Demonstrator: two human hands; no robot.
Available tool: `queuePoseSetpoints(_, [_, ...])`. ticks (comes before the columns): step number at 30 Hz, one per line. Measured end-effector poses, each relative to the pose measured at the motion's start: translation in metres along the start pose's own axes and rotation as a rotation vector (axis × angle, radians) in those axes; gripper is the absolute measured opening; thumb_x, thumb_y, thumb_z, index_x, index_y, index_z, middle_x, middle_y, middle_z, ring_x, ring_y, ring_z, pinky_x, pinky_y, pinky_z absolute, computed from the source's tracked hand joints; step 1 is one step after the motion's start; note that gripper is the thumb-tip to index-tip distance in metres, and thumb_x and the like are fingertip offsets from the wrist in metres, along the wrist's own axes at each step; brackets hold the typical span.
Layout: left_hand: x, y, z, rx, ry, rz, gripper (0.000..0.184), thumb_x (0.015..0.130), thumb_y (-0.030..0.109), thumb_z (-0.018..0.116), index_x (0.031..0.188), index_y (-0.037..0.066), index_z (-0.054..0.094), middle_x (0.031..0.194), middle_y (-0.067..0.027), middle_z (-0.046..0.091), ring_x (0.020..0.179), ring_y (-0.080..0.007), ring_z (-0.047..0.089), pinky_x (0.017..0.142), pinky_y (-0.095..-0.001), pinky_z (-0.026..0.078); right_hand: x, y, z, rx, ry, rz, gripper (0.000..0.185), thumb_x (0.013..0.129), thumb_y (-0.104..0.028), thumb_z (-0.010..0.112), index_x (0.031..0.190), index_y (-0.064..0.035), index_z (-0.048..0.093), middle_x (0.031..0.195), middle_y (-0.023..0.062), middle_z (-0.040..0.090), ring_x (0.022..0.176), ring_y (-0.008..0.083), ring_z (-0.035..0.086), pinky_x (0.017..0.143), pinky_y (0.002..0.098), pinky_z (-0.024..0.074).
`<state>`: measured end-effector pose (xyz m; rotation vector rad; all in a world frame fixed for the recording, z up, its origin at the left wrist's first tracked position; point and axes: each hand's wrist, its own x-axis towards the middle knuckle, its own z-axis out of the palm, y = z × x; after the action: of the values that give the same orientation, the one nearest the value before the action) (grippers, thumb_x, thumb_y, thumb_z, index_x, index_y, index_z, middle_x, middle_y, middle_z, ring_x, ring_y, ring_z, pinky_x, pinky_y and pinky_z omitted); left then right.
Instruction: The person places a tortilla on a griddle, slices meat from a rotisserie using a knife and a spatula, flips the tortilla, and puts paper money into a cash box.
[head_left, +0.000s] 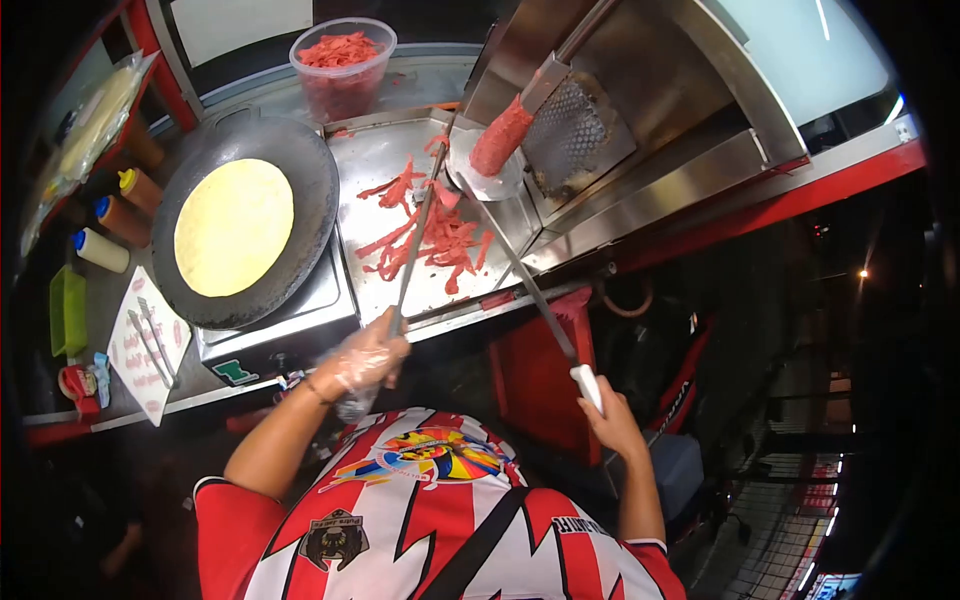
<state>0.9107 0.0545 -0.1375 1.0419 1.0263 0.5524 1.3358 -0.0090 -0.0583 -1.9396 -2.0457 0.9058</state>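
My left hand (365,362), in a clear plastic glove, is closed round the lower end of a long thin metal tool (415,255); its exact kind is unclear. The tool reaches up across the steel tray to near the meat cone. My bare right hand (615,420) grips the white handle of a long knife (530,285). The blade slants up and left, its tip close to the base of the red meat cone (500,138) on a spit. Shaved strips of red meat (440,240) lie on the steel tray (365,150) below, between and around the two tools.
A yellow flatbread (235,228) lies on a round black griddle (318,170) at left. Behind stands a clear tub (345,85) of red meat. Sauce bottles (122,222) and tongs on paper (150,340) are far left. A metal grill heater (580,135) stands beside the spit.
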Motion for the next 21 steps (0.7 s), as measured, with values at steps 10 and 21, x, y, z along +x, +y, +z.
queuePoseSetpoints(10, [-0.159, 0.155, -0.089, 1.595, 0.592, 0.192, 0.061, 0.084, -0.005, 0.062, 0.142, 0.007, 0.051, 0.112, -0.0225, 0.064, 0.094, -0.0426, 0.066, 0.079, -0.0494, 0.052, -0.008, 0.003, -0.005, 0.168, 0.086, 0.059, 0.021, 0.094, -0.012, 0.064, 0.109, 0.0004, 0.057, 0.077, 0.0205, 0.063, 0.069, 0.0355, 0.064, 0.063, 0.0415, 0.0471])
queuePoseSetpoints(21, [-0.129, 0.248, -0.096, 1.812, 0.416, 0.156, 0.050, 0.088, 0.002, 0.057, 0.137, 0.008, 0.060, 0.085, -0.0230, 0.067, 0.081, -0.0363, 0.068, 0.075, -0.0471, 0.054, -0.001, 0.009, 0.044, 0.290, 0.177, -0.078, 0.018, 0.097, -0.014, 0.064, 0.107, -0.0013, 0.057, 0.064, 0.0046, 0.054, 0.049, 0.0110, 0.052, 0.046, 0.0306, 0.0394])
